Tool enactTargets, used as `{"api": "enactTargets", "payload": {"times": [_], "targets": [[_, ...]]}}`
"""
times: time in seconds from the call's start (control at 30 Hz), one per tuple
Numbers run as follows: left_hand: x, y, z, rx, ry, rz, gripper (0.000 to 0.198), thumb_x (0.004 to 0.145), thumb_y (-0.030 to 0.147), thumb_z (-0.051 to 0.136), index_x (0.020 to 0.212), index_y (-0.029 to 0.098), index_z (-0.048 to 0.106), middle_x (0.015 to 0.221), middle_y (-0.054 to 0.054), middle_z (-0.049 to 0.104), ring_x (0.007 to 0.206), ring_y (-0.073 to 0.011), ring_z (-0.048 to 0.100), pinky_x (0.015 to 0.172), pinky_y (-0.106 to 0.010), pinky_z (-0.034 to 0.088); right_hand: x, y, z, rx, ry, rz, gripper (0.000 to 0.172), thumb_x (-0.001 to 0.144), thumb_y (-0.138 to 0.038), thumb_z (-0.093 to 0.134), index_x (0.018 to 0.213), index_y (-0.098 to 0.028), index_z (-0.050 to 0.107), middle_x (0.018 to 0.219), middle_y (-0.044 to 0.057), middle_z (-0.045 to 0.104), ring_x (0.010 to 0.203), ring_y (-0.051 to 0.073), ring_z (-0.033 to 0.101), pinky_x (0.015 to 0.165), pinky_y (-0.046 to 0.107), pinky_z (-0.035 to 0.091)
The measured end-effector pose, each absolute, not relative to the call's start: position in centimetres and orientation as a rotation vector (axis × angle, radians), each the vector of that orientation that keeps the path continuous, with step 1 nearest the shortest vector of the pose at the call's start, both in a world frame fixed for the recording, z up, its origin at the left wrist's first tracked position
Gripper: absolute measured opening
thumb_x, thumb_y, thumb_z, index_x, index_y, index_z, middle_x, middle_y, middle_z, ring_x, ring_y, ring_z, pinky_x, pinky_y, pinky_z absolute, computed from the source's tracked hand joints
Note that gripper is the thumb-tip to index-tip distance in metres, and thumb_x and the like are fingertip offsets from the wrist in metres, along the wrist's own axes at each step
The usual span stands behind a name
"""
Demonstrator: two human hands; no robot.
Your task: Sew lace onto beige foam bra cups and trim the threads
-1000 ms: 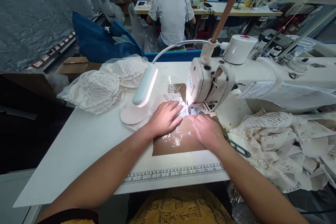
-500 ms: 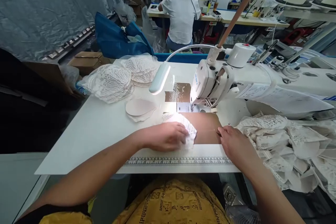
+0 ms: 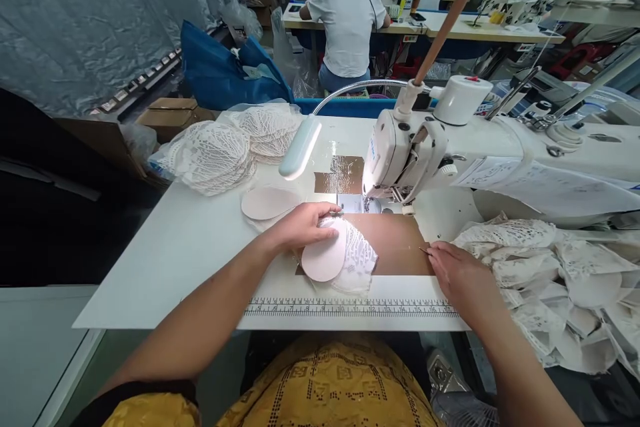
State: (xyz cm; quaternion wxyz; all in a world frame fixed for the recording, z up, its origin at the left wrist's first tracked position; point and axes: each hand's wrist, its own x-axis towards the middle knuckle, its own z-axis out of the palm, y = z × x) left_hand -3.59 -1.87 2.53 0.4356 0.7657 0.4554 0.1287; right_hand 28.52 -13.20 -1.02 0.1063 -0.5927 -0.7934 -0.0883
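My left hand (image 3: 311,223) pinches the upper edge of a white lace piece (image 3: 361,257). A smooth, pale oval pad (image 3: 325,257) lies over the left part of that lace, below my fingers. My right hand (image 3: 457,273) rests at the right end of the brown covering (image 3: 395,247) on the table. Its fingers are closed on a small thin pointed tool (image 3: 424,251), mostly hidden in the hand, so its kind does not show. Behind the lace stands the white sewing machine (image 3: 395,153). Another pale oval pad (image 3: 270,203) lies left of my left hand.
Stacked lace pieces (image 3: 210,157) lie at the table's back left. A heap of lace pieces (image 3: 555,287) lies to the right. A lamp (image 3: 300,147) hangs over the table, and a printed ruler (image 3: 350,307) runs along its front edge. A person (image 3: 345,27) sits farther back.
My left hand has moved up and slightly left to the lace's top edge. The oval pad now shows on the lace. My right hand has shifted slightly right.
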Motion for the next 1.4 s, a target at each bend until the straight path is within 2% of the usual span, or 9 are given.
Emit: {"api": "enactTargets", "payload": {"times": [0.13,0.27,0.37,0.47,0.67,0.87,1.0,1.13,1.4], "targets": [[-3.4,-2.4,2.7,1.777,1.029,0.301,0.05,0.078,0.034,0.064,0.124,0.014,0.059,0.129,-0.011,0.061,0.115,-0.025,0.061,0.095,-0.036,0.05,28.1,-13.7,-0.3,-1.71,-2.219,-0.204,0.028,0.098,-0.029,0.04,0.096,-0.016,0.065,0.084,0.008,0.074,0.068,0.019,0.069,0.056,0.026,0.045],[-2.8,-2.8,2.6,1.837,1.025,0.303,0.053,0.077,0.04,0.065,0.124,0.016,0.059,0.13,-0.012,0.061,0.114,-0.0261,0.061,0.092,-0.035,0.05,25.5,-13.0,0.7,-1.72,-2.1,0.14,0.032,0.099,-0.033,0.034,0.103,-0.017,0.061,0.074,0.004,0.072,0.057,0.016,0.066,0.05,0.025,0.044],[-1.9,-3.2,2.2,1.9,1.127,0.322,0.055,0.072,0.046,0.069,0.118,0.016,0.061,0.119,-0.012,0.066,0.104,-0.0276,0.064,0.082,-0.034,0.052,23.2,-11.4,1.7,-1.666,-2.17,0.391,0.033,0.098,-0.031,0.033,0.112,-0.018,0.06,0.097,0.007,0.073,0.081,0.02,0.07,0.064,0.028,0.051],[-1.4,-3.5,2.0,1.87,1.09,0.31,0.032,0.074,0.043,0.066,0.094,0.017,0.066,0.092,-0.006,0.069,0.082,-0.0228,0.064,0.066,-0.029,0.048,21.4,-9.5,2.5,-1.556,-2.26,0.568,0.035,0.098,-0.029,0.035,0.121,-0.019,0.059,0.118,0.009,0.068,0.107,0.023,0.064,0.083,0.034,0.052],[-2.0,-3.7,2.5,1.527,0.949,0.35,0.028,0.081,0.041,0.061,0.072,0.015,0.061,0.068,-0.001,0.057,0.06,-0.0133,0.052,0.052,-0.024,0.038,19.9,-7.1,2.0,-1.362,-2.076,0.935,0.042,0.101,-0.04,0.032,0.119,-0.018,0.063,0.107,0.008,0.071,0.106,0.023,0.063,0.089,0.038,0.05],[-2.1,-3.7,2.7,1.411,0.921,0.378,0.032,0.082,0.044,0.061,0.073,0.013,0.064,0.065,0.0,0.054,0.058,-0.0117,0.048,0.052,-0.024,0.036,20.3,-6.6,0.9,-1.279,-1.914,1.169,0.04,0.094,-0.045,0.049,0.12,-0.021,0.066,0.125,0.008,0.066,0.121,0.026,0.057,0.103,0.043,0.043],[-1.9,-3.6,2.3,1.404,0.901,0.379,0.032,0.08,0.044,0.064,0.076,0.013,0.068,0.066,-0.002,0.058,0.059,-0.013,0.049,0.052,-0.025,0.037,20.3,-6.9,1.2,-1.283,-1.871,1.23,0.036,0.088,-0.039,0.058,0.117,-0.021,0.068,0.118,0.008,0.069,0.112,0.025,0.062,0.097,0.042,0.048],[-1.9,-3.4,1.8,1.396,0.829,0.391,0.031,0.078,0.043,0.067,0.076,0.012,0.069,0.066,-0.002,0.058,0.061,-0.0131,0.048,0.054,-0.025,0.037,19.7,-7.0,1.5,-1.286,-1.853,1.299,0.025,0.085,-0.029,0.06,0.107,-0.019,0.066,0.097,0.005,0.072,0.086,0.019,0.066,0.074,0.031,0.053],[-1.8,-3.1,1.1,1.387,0.738,0.342,0.039,0.081,0.041,0.067,0.06,0.01,0.057,0.056,0.004,0.034,0.054,-0.0071,0.027,0.048,-0.023,0.019,18.9,-7.2,1.4,-1.284,-1.887,1.191,0.012,0.085,-0.028,0.06,0.092,-0.022,0.068,0.086,0.001,0.068,0.076,0.015,0.06,0.067,0.026,0.047]]}}
